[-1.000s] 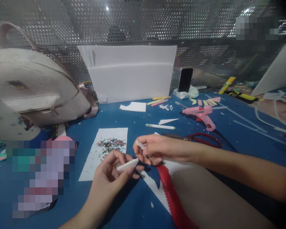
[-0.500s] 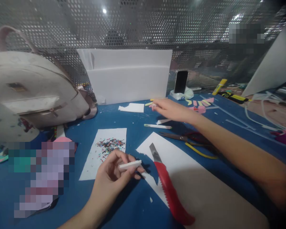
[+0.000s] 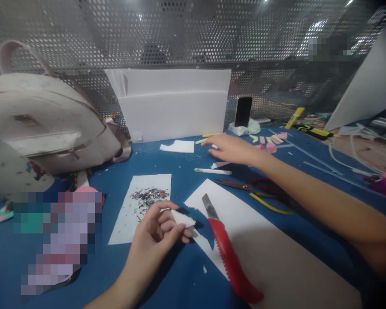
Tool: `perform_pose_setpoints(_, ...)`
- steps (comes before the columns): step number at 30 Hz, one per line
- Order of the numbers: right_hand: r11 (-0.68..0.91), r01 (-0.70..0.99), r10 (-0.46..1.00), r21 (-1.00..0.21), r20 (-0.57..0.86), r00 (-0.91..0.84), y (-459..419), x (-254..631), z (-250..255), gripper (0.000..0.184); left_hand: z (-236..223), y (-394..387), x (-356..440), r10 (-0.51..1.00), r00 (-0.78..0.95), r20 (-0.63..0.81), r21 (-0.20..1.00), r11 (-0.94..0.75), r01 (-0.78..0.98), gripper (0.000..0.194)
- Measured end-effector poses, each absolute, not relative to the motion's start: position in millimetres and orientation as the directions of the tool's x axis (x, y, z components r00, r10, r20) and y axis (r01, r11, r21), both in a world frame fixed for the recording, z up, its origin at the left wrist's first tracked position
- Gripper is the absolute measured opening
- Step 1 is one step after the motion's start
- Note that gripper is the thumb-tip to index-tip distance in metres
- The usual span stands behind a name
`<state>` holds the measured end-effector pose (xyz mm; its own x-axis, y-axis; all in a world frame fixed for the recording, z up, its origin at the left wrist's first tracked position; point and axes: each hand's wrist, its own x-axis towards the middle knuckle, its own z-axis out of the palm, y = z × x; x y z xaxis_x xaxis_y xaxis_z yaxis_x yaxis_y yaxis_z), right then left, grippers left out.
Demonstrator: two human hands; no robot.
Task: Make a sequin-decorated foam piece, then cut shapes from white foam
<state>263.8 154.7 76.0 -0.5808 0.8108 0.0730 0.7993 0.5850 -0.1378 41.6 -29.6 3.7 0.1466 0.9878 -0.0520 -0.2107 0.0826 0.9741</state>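
My left hand (image 3: 157,234) is closed round a small white foam piece (image 3: 183,219), held just above the blue table near the tip of a red utility knife (image 3: 228,253). The knife lies on a white sheet (image 3: 244,223) with its blade out. My right hand (image 3: 233,148) is stretched far forward, fingers extended and flat over the table, close to a yellow stick (image 3: 206,138) and small white scraps. It holds nothing that I can see. A white stick (image 3: 212,171) lies just below that hand.
A paper with coloured glitter bits (image 3: 144,199) lies left of centre. Scissors (image 3: 254,189) rest under my right forearm. A pale backpack (image 3: 48,124) fills the left, a white folded board (image 3: 173,103) and a phone on a stand (image 3: 243,112) stand at the back.
My right hand left the spot beside my left hand and reached forward to the back of the table, uncovering the knife. My left hand has tilted the foam piece slightly.
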Motion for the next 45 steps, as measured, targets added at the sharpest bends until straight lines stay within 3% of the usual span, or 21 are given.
perform_pose_setpoints(3,0.696,0.480,0.589,-0.534,0.041,-0.807,108,251,83,0.025,5,-31,42,0.990,0.135,-0.040,0.980,0.066,-0.190,0.033)
perform_pose_setpoints(5,0.628,0.372,0.497,-0.683,-0.015,-0.868,79,244,83,0.026,5,-33,42,0.989,0.142,-0.035,0.985,0.058,-0.160,0.032)
perform_pose_setpoints(6,0.608,0.369,0.480,-0.703,-0.045,-0.876,67,241,82,0.028,5,-33,41,0.988,0.150,-0.036,0.988,0.058,-0.146,0.030)
perform_pose_setpoints(11,0.581,0.398,0.506,-0.710,-0.067,-0.860,45,237,65,0.026,3,-34,39,0.986,0.164,-0.032,0.991,0.053,-0.127,0.026)
perform_pose_setpoints(21,0.540,0.399,0.556,-0.741,-0.042,-0.830,45,237,50,0.016,-1,-34,38,0.987,0.148,-0.059,0.994,0.072,-0.086,0.040)
perform_pose_setpoints(25,0.559,0.411,0.551,-0.720,-0.046,-0.833,41,236,53,0.016,3,-35,37,0.990,0.132,0.057,0.995,-0.067,0.069,0.035)
perform_pose_setpoints(29,0.657,0.441,0.488,-0.612,-0.101,-0.867,35,236,56,0.020,15,-34,28,0.937,0.190,0.292,0.845,-0.346,0.408,0.034)
perform_pose_setpoints(33,0.852,0.317,0.293,-0.416,-0.122,-0.948,23,238,49,0.017,21,-41,14,0.861,0.404,0.309,0.640,-0.503,0.581,0.041)
perform_pose_setpoints(36,0.910,0.231,0.235,-0.344,-0.028,-0.971,14,238,37,0.018,16,-53,4,0.848,0.474,0.240,0.531,-0.523,0.667,0.045)
perform_pose_setpoints(39,0.915,0.195,0.216,-0.353,0.020,-0.976,10,236,29,0.015,10,-67,-3,0.863,0.461,0.208,0.442,-0.503,0.742,0.048)
perform_pose_setpoints(45,0.913,0.192,0.224,-0.360,0.048,-0.973,9,234,27,0.009,9,-74,-8,0.876,0.422,0.234,0.391,-0.482,0.784,0.048)
